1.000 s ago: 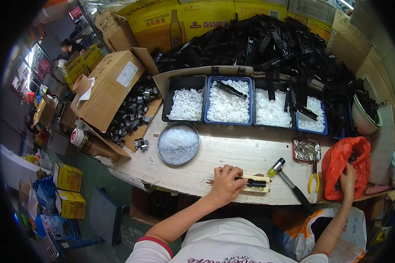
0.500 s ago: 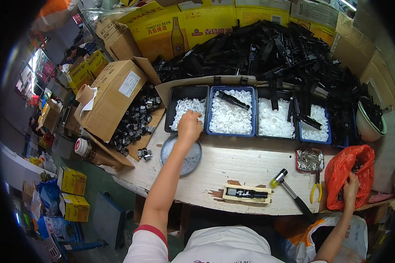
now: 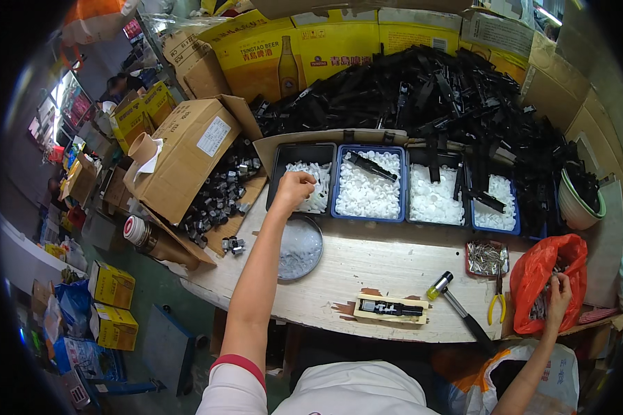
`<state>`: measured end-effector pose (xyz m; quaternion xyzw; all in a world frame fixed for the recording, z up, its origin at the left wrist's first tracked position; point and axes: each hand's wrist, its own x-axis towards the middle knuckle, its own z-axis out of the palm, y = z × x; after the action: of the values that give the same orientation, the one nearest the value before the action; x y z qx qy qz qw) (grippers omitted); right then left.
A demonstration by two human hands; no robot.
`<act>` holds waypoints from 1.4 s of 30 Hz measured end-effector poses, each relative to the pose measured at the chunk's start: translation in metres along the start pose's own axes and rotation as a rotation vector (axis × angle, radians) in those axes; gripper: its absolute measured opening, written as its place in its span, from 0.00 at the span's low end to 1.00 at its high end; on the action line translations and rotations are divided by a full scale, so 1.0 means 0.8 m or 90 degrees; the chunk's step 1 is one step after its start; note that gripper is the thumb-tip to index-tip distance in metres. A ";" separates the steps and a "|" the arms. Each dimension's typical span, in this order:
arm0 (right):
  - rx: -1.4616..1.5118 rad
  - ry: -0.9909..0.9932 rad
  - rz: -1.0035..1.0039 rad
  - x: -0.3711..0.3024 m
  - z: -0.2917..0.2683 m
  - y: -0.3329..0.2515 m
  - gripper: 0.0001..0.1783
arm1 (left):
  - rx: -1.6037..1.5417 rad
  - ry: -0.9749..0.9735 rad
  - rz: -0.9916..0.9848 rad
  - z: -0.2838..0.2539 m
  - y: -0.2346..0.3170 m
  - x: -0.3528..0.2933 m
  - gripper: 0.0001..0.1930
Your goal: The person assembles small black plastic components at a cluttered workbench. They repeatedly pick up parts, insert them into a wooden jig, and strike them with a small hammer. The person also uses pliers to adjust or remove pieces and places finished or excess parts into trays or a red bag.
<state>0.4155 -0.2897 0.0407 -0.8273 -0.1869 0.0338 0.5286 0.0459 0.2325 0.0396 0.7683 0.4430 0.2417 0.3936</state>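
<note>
My left hand (image 3: 294, 191) is over the black bin (image 3: 275, 181) at the left of the row, fingertips pinched together just above its small white plastic pieces (image 3: 318, 198). Whatever sits in the pinch is too small to tell. Over on the right, my right hand (image 3: 559, 296) reaches into the mouth of a red plastic bag (image 3: 526, 277), fingers bent together. Small metallic-looking pieces show inside the bag; what those fingers hold is hidden. Between the hands, near the table's front edge, a cream-coloured fixture (image 3: 361, 308) cradles a black mechanical part (image 3: 394, 308).
Beside the fixture lie a hammer (image 3: 457, 304) and yellow-handled pliers (image 3: 493, 311). A red tray (image 3: 469, 266) holds metal pins. A round metal dish (image 3: 318, 252) sits below the bins. Blue bins (image 3: 339, 207) hold white parts; black parts (image 3: 367, 90) are heaped behind. Cartons (image 3: 187, 149) stand left.
My left hand has shifted slightly back and left above the black bin, its fingers now pointing right. The right hand has turned, its fingers showing more at the bag's mouth.
</note>
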 end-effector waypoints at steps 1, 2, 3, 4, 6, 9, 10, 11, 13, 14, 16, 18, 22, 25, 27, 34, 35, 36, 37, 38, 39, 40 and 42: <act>-0.009 0.011 -0.033 -0.001 0.001 0.001 0.07 | -0.086 -0.017 -0.041 -0.007 0.001 -0.003 0.09; -0.019 0.025 -0.064 -0.003 0.000 0.002 0.06 | -0.173 -0.037 -0.081 -0.013 0.005 -0.006 0.10; -0.029 0.038 -0.095 -0.005 0.000 0.003 0.05 | -0.204 -0.060 -0.083 -0.016 0.001 -0.005 0.12; -0.039 0.051 -0.126 -0.006 -0.001 0.005 0.05 | -0.153 -0.054 -0.094 -0.015 0.000 -0.004 0.12; -0.033 -0.009 -0.057 -0.009 -0.006 0.010 0.04 | -0.055 -0.043 -0.118 -0.010 0.009 -0.008 0.12; -0.043 -0.016 -0.072 -0.012 -0.001 0.016 0.04 | 0.227 -0.022 0.039 0.000 -0.001 -0.002 0.13; -0.050 -0.006 -0.097 -0.012 0.003 0.016 0.04 | 0.313 -0.011 0.098 0.004 -0.011 0.002 0.14; -0.082 -0.014 -0.099 -0.012 0.006 0.015 0.05 | 0.322 -0.017 0.064 0.012 -0.009 0.004 0.14; -0.147 -0.027 -0.102 -0.013 0.011 0.011 0.06 | 0.411 0.060 0.092 0.033 -0.004 -0.001 0.12; -0.150 -0.021 -0.108 -0.014 0.016 0.011 0.07 | 0.456 0.100 0.105 0.042 -0.002 -0.004 0.12; -0.157 -0.008 -0.120 -0.015 0.026 0.014 0.08 | 0.490 0.115 0.126 0.053 -0.013 0.003 0.11; -0.173 -0.007 -0.135 -0.014 0.025 0.022 0.07 | 0.515 0.068 0.112 0.052 -0.010 0.013 0.11; -0.192 0.016 -0.133 -0.021 0.017 0.017 0.05 | 0.139 0.007 -0.056 0.011 0.009 0.013 0.07; -0.102 0.048 -0.123 -0.025 0.017 0.013 0.04 | -0.316 -0.016 -0.123 -0.021 0.004 -0.002 0.09; -0.122 0.052 -0.125 -0.024 0.018 0.013 0.04 | -0.388 -0.008 -0.115 -0.026 0.000 -0.013 0.09; -0.104 0.033 -0.123 -0.025 0.018 0.017 0.04 | -0.378 0.023 -0.006 -0.034 0.002 -0.097 0.06; -0.119 0.049 -0.143 -0.024 0.016 0.023 0.05 | -0.329 0.035 0.019 -0.033 0.002 -0.118 0.05; -0.133 0.066 -0.164 -0.020 0.011 0.032 0.05 | -0.280 0.047 0.044 -0.030 -0.002 -0.136 0.05; -0.147 0.083 -0.186 -0.018 0.008 0.040 0.06 | -0.182 0.066 0.087 -0.024 -0.011 -0.153 0.05; -0.108 0.091 -0.163 -0.021 0.013 0.032 0.06 | -0.080 0.087 0.130 -0.018 -0.019 -0.170 0.05; -0.070 0.100 -0.141 -0.028 0.019 0.016 0.07 | 0.021 0.106 0.172 -0.013 -0.023 -0.181 0.05; -0.033 0.110 -0.118 -0.031 0.023 0.007 0.07 | 0.043 0.116 0.179 -0.009 -0.024 -0.187 0.06; 0.015 0.127 -0.145 -0.033 0.027 0.001 0.07 | 0.084 0.129 0.202 0.004 -0.019 -0.192 0.06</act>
<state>0.3854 -0.2802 0.0267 -0.7937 -0.2259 -0.1066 0.5547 -0.0345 0.1019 0.0220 0.8243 0.3688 0.3473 0.2529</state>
